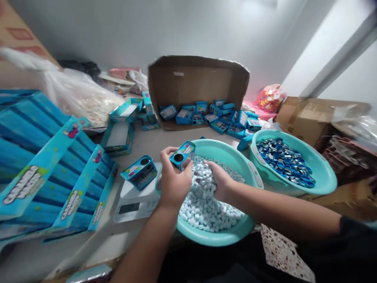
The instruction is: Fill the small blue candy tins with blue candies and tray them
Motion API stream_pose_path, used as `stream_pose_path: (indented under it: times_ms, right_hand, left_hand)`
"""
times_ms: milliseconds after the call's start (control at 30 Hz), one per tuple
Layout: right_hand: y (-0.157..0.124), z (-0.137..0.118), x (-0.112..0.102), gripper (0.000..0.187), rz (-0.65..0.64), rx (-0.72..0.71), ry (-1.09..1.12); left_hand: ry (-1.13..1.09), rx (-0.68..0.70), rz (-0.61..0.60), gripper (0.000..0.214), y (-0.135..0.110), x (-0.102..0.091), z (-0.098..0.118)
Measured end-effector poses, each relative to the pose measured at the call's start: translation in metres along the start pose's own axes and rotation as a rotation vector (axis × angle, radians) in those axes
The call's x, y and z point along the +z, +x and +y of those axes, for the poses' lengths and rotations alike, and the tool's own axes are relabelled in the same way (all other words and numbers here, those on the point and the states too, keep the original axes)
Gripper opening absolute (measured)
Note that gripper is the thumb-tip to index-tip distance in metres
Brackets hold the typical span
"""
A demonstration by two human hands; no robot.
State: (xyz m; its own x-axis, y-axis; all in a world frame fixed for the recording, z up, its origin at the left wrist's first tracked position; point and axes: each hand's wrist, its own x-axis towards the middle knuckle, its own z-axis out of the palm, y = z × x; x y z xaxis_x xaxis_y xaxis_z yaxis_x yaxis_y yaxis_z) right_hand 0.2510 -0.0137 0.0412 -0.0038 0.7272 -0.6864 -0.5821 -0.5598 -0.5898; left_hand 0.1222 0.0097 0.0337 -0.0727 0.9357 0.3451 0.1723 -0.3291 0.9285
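My left hand (175, 179) is closed around a small blue carton (183, 154) with a round dark hole in its end, held over the rim of a turquoise basin (206, 237). Inside that basin lies a heap of small pale blue candies (206, 214). My right hand (219, 181) is in the basin beside the carton, gripping a handful of the candies; its fingertips are partly hidden among them. Left of my left hand, another blue carton (140, 173) with a round hole rests on a white digital scale (132, 206).
A second turquoise basin (325, 179) at right holds blue-and-silver caps (284, 163). Behind, a cardboard box (200, 84) lies on its side with several blue cartons in and before it. Blue display trays (64, 173) stack at left, near a plastic bag (85, 94). More cardboard (309, 118) stands right.
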Motion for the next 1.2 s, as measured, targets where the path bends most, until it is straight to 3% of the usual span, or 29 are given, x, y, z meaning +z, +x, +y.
stream_pose_path:
  times_ms: [100, 300, 433, 533, 700, 967, 1200]
  right_hand:
    - [-0.014, -0.005, -0.008, 0.023, 0.014, 0.004, -0.01]
    - [-0.042, -0.028, -0.006, 0.024, -0.024, -0.109, 0.133]
    - [-0.047, -0.041, 0.008, 0.024, -0.062, -0.317, 0.186]
    - [-0.041, -0.046, 0.016, 0.026, -0.119, -0.393, 0.241]
    - [-0.025, -0.045, 0.025, 0.025, -0.176, -0.404, 0.301]
    - [-0.027, -0.033, 0.028, 0.024, -0.072, -0.588, 0.158]
    - [-0.024, -0.027, 0.026, 0.025, -0.119, -0.68, 0.088]
  left_hand:
    - [0.045, -0.055, -0.07, 0.043, 0.0, -0.002, 0.001]
    - [0.166, -0.222, -0.383, 0.056, 0.001, -0.003, 0.006]
    - [0.162, -0.084, -0.566, 0.048, 0.0, -0.004, 0.011]
    - [0.12, -0.028, -0.648, 0.042, -0.002, -0.005, 0.011]
    - [0.079, 0.032, -0.661, 0.044, -0.004, -0.005, 0.006]
    - [0.074, 0.095, -0.635, 0.044, -0.003, -0.002, 0.001]
    - [0.038, 0.112, -0.656, 0.049, -0.003, -0.005, 0.004]
